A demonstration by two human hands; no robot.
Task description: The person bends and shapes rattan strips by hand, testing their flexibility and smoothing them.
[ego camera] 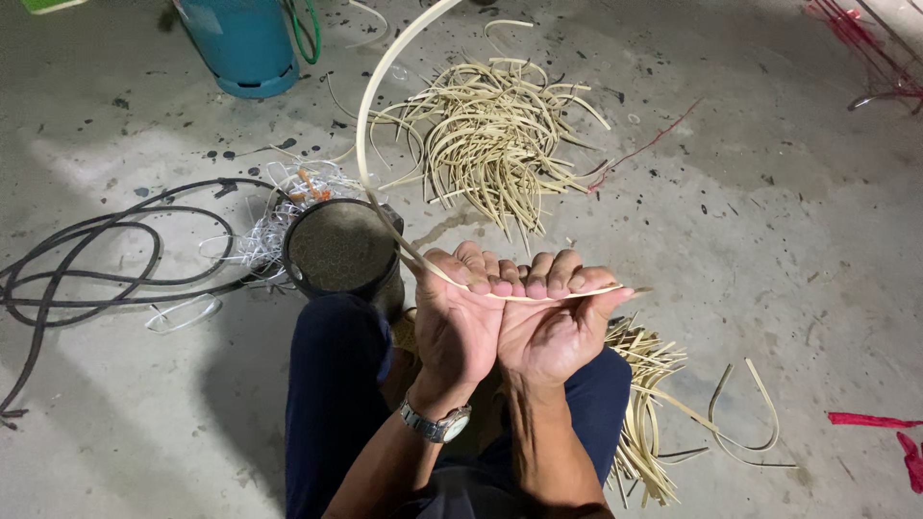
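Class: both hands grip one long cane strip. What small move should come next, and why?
Probably press the strip down between left hand and right hand to bend it: the gripped stretch lies straight, while the rest already arcs upward like the bent pieces piled on the floor.

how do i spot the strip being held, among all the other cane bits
Start at the two hands, left hand and right hand, pressed together. The long pale strip runs across their fingers and arcs up alone, unlike the short bent pieces heaped on the floor.
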